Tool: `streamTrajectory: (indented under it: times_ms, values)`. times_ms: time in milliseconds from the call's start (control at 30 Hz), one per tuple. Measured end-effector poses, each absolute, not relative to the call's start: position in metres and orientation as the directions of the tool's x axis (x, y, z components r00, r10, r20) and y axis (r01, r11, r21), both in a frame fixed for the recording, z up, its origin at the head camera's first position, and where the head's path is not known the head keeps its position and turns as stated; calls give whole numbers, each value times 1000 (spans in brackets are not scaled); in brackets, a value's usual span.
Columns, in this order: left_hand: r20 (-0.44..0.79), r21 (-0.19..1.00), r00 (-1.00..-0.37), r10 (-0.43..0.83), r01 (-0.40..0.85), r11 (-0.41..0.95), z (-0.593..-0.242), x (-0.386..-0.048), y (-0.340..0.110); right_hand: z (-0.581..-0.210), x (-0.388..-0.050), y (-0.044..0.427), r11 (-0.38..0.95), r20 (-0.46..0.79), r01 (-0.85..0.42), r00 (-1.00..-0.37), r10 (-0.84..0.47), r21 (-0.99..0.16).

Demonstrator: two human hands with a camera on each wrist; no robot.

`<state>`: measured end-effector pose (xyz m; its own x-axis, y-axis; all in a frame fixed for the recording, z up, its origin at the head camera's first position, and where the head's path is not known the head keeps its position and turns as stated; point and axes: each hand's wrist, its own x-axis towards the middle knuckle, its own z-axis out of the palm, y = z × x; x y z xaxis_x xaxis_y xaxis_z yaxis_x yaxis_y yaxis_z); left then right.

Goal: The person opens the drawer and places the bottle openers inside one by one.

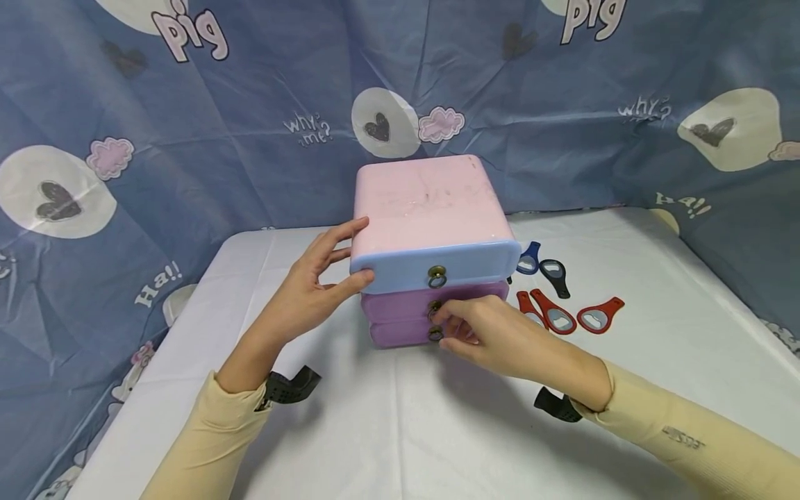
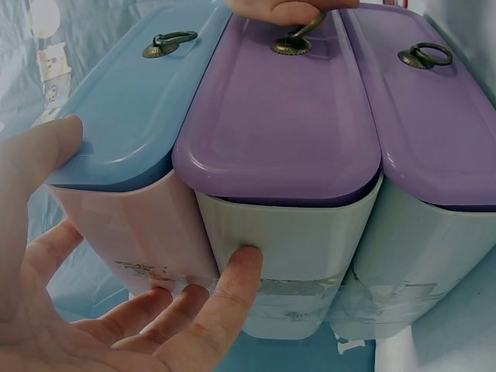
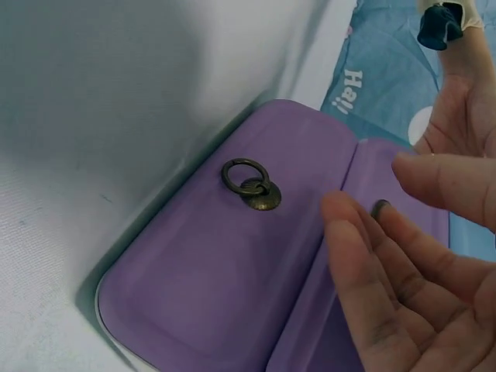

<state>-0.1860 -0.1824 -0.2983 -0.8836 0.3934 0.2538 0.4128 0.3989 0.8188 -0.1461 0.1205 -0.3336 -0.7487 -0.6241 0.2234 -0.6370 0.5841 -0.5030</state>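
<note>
A small cabinet [image 1: 431,201] of three stacked drawers stands on the white table, with a pink top. Its top drawer [image 1: 394,269] is light blue; the middle drawer [image 2: 271,116] and bottom drawer [image 3: 194,271] are purple. Each front bears a bronze ring pull, and all three look closed. My left hand [image 1: 306,292] rests against the cabinet's left side, thumb on the blue front and fingers spread along the side walls. At the middle drawer, my right hand [image 1: 494,337] has a fingertip hooked at the ring pull [image 2: 314,22], its thumb held apart. That ring is partly hidden by fingers.
Right of the cabinet lie several bottle openers: a blue bottle opener [image 1: 528,258], a black bottle opener [image 1: 555,276] and red ones, including a red bottle opener [image 1: 600,316]. A patterned blue cloth [image 1: 250,104] hangs behind the table. The white tablecloth [image 1: 350,430] extends in front.
</note>
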Motion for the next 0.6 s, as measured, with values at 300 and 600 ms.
streamTrajectory:
  times_ms: [300,600]
  values:
    - [259,825,-882,393,414,385,-299,-185,-184,-338,-150,111,607,323,-644,-762,-561,-465]
    - [255,821,-883,394,413,394,-299,-186,-183,-340,-151,110,618,353,-649,-760,-546,-444]
